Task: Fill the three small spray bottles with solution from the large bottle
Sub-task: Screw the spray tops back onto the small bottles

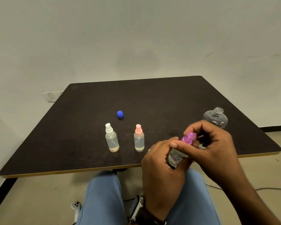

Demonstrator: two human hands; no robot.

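A dark wood-grain surface [152, 98] with a pale edge band stands against a plain off-white wall [136, 38], where a white switch plate [52, 95] shows just past the far left corner. Below the near edge, a white handheld controller [76, 207] lies on the beige floor [39, 192] beside legs in blue trousers [102, 200], and a thin cable [269, 189] trails across the floor at right.

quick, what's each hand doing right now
Left hand: grips the body of the small spray bottle.
Right hand: fingers pinch that bottle's purple spray cap.
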